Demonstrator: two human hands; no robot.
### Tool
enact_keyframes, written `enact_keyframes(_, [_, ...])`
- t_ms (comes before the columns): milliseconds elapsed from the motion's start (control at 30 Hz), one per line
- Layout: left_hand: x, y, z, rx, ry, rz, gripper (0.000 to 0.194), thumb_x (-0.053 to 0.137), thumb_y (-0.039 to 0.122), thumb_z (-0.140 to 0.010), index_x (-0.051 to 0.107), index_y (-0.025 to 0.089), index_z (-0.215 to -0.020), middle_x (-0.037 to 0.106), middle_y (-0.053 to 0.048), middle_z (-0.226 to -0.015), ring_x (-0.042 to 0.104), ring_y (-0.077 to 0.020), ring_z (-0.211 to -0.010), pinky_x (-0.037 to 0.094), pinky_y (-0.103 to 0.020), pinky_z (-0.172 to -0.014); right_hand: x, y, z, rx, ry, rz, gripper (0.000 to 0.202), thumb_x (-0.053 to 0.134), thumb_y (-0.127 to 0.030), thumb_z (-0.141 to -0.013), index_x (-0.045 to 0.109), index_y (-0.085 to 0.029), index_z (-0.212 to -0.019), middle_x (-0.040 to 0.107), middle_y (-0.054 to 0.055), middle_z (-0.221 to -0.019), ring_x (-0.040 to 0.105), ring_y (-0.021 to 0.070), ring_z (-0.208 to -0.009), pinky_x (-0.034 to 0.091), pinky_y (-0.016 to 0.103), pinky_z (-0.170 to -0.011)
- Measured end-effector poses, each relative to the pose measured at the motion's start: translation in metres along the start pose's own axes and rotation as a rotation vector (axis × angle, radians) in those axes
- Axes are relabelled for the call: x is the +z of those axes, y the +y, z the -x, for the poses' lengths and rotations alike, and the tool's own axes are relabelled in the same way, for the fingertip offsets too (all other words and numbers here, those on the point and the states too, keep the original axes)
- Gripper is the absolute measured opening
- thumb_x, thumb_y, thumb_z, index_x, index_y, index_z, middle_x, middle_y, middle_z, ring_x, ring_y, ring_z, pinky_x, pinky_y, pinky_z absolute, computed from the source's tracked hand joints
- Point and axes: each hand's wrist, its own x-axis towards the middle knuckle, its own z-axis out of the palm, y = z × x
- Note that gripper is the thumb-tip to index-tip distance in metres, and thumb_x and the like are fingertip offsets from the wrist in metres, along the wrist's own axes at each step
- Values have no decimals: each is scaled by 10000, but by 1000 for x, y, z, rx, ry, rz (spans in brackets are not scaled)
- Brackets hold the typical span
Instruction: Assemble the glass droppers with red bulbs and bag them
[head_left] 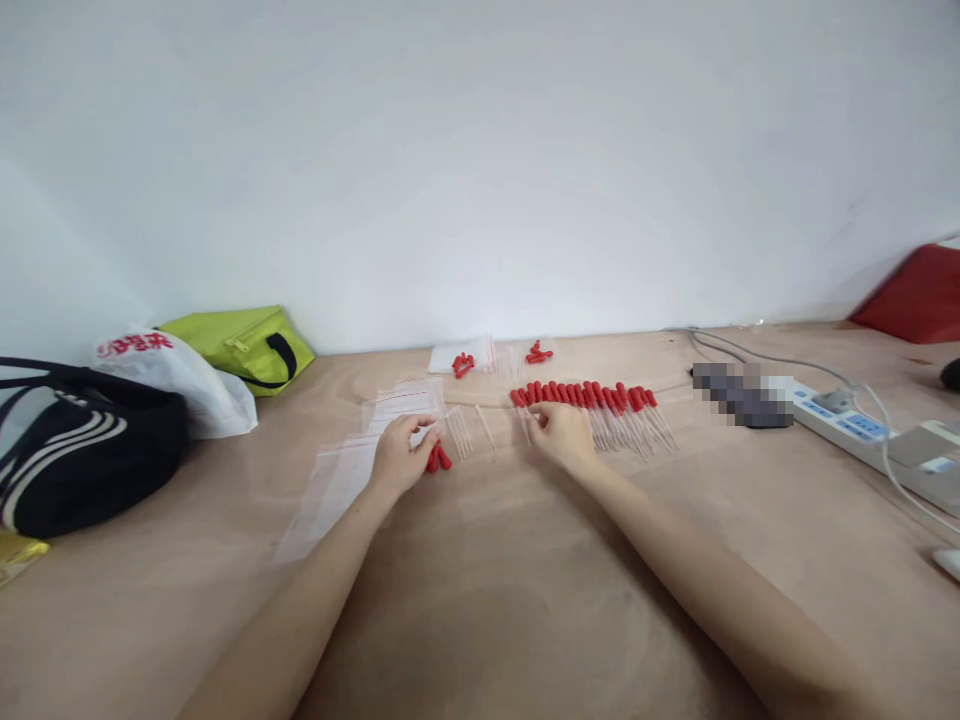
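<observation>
My left hand [405, 455] curves over a few loose red rubber bulbs [439, 459], thumb and forefinger meeting in a pinch. Whatever lies between those fingertips is too small to make out. Beside it several bare clear tubes [460, 432] lie side by side, with one more tube [486, 427] apart to their right. My right hand [564, 434] is closed at the left end of a long row of red-bulbed droppers [611, 400], fingertips pinching a dropper [524, 424] there. The palm hides part of the row.
Flat clear zip bags [330, 490] spread to the left. Farther back lie more red bulbs [463, 365] and another small red pile [538, 352]. A black bag [90, 450], white plastic bag [202, 390] and green bag [232, 345] stand left; a power strip [832, 415] lies right.
</observation>
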Motion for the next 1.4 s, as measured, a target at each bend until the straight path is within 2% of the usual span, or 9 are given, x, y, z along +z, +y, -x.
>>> enact_keyframes(133, [1, -8, 1, -68, -54, -33, 190, 478, 304, -756, 615, 176, -786, 640, -41, -831, 555, -185, -761, 429, -292, -708, 17, -8, -19, 172, 66, 57, 218, 444, -282, -790, 593, -190, -920, 665, 54, -798, 583, 191, -782, 238, 323, -734])
enact_keyframes(233, [0, -7, 2, -86, -92, -32, 199, 468, 304, -759, 622, 178, -768, 643, -37, -813, 565, -177, -743, 431, -274, -676, 24, -13, -24, 214, 66, 106, 185, 442, -256, -776, 579, -175, -871, 661, 62, -761, 587, 196, -743, 227, 338, -721])
enact_keyframes(500, [-7, -9, -4, -160, -156, -31, 210, 449, 269, -762, 630, 166, -744, 658, -38, -771, 585, -167, -699, 416, -248, -633, 25, -21, -17, 38, 130, 132, 190, 432, -259, -773, 605, -186, -803, 659, 53, -835, 567, 191, -801, 209, 347, -730])
enact_keyframes(633, [-8, -7, -4, -169, -237, -16, 221, 452, 267, -769, 632, 174, -680, 648, -14, -631, 586, -153, -605, 401, -229, -574, 27, -43, -11, -36, 11, 114, 220, 430, -284, -778, 634, -203, -781, 664, 62, -801, 562, 194, -815, 221, 350, -737])
enact_keyframes(800, [-7, -7, -3, -170, -271, -15, 205, 461, 255, -778, 636, 178, -702, 638, -3, -592, 588, -149, -591, 399, -224, -557, 32, -64, -13, 53, -126, 104, 207, 485, -274, -744, 625, -175, -860, 656, 104, -867, 568, 219, -846, 261, 358, -752])
enact_keyframes(1033, [0, -13, -3, -153, -137, -72, 179, 468, 187, -771, 634, 162, -834, 601, -53, -765, 578, -194, -747, 440, -302, -691, 35, -79, -15, 120, -161, 138, 249, 413, -155, -784, 575, -77, -957, 626, 186, -912, 557, 247, -905, 298, 350, -762])
enact_keyframes(1200, [2, -7, -3, -83, -44, -65, 225, 416, 155, -806, 626, 142, -885, 509, -71, -886, 536, -192, -870, 439, -317, -799, 26, -60, -4, 25, -74, 184, 277, 435, -147, -765, 554, -101, -1010, 574, 171, -980, 508, 252, -929, 285, 352, -752])
enact_keyframes(1300, [5, 9, 2, 41, -59, 11, 214, 412, 158, -820, 623, 155, -855, 505, -58, -887, 533, -176, -857, 441, -313, -800, 18, -28, 11, -191, -6, 165, 297, 404, -145, -784, 553, -141, -1041, 550, 128, -961, 493, 221, -884, 276, 335, -728])
enact_keyframes(1400, [11, 32, 15, 212, -155, 142, 176, 414, 155, -827, 589, 172, -840, 548, -39, -865, 537, -165, -827, 442, -306, -764, 11, 3, 31, -404, 62, 81, 313, 387, -100, -787, 554, -153, -1046, 541, 91, -916, 487, 176, -826, 267, 311, -719])
